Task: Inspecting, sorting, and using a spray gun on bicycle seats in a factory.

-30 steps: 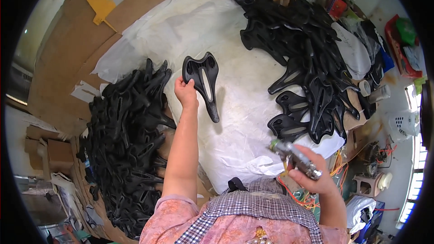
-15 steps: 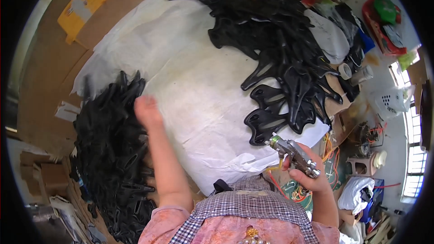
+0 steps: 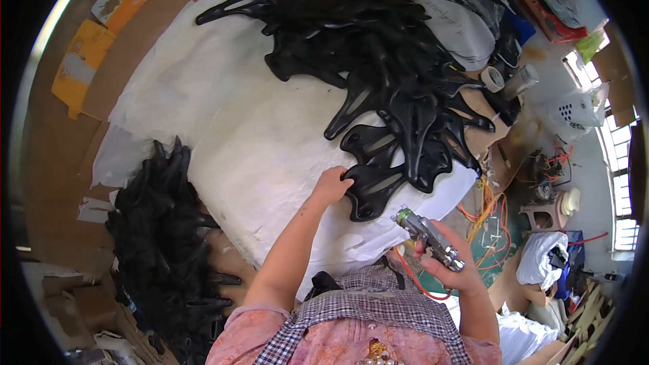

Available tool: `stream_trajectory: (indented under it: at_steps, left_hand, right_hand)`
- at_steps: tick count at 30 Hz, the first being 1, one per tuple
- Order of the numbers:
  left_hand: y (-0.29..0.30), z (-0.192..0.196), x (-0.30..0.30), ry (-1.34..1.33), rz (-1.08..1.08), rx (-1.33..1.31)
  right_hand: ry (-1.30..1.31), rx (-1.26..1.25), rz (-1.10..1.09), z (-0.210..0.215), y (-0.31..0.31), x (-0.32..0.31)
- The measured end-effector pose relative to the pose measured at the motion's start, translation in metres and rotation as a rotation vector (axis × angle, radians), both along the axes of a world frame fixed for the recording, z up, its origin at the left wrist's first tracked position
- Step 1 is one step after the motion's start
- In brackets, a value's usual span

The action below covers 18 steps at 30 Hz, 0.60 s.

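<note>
In my right hand (image 3: 454,262) is a metal spray gun (image 3: 428,238), its nozzle end pointing up and left; my fingers are wrapped round it. My left hand (image 3: 330,186) reaches across the white sheet, fingers closed on the wide edge of a black bicycle saddle shell (image 3: 368,204). That shell has a long slot and lies at the near end of a heap of like saddle shells (image 3: 351,27), its narrow end overlapped by others. A second pile of black saddle shells (image 3: 159,223) rises at the left.
A white sheet (image 3: 250,142) covers the work surface. Orange hoses (image 3: 497,220) hang at the right, with a red hose (image 3: 414,277) by my apron. A tape roll (image 3: 492,79) and a clear jar (image 3: 522,80) stand beyond the heap. Cardboard (image 3: 128,47) lines the far left side.
My left hand has moved right from the left pile and closed on the nearest saddle shell in the heap. The spray gun stays in my right hand; the whole view has shifted slightly.
</note>
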<state>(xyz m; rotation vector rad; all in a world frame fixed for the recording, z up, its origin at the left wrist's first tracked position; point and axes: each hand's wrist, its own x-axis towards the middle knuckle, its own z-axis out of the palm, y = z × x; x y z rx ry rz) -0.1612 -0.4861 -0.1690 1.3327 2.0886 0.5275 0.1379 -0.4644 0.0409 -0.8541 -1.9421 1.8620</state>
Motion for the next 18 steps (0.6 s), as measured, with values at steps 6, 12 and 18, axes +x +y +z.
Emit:
stream_trajectory:
  at_steps: [6,12,18]
  left_hand:
    - [-0.106,0.069,-0.043,-0.795,0.494,0.236]
    - [-0.193,0.072,-0.086,-0.952,1.055,0.750]
    - [-0.208,0.041,-0.072,-0.943,1.128,0.795]
  right_hand:
    - [0.041,0.006,0.193,0.009,-0.004,-0.023]
    - [-0.004,-0.063,0.358,0.015,-0.019,-0.048]
    - [0.098,-0.023,0.345,0.027,-0.024,-0.087]
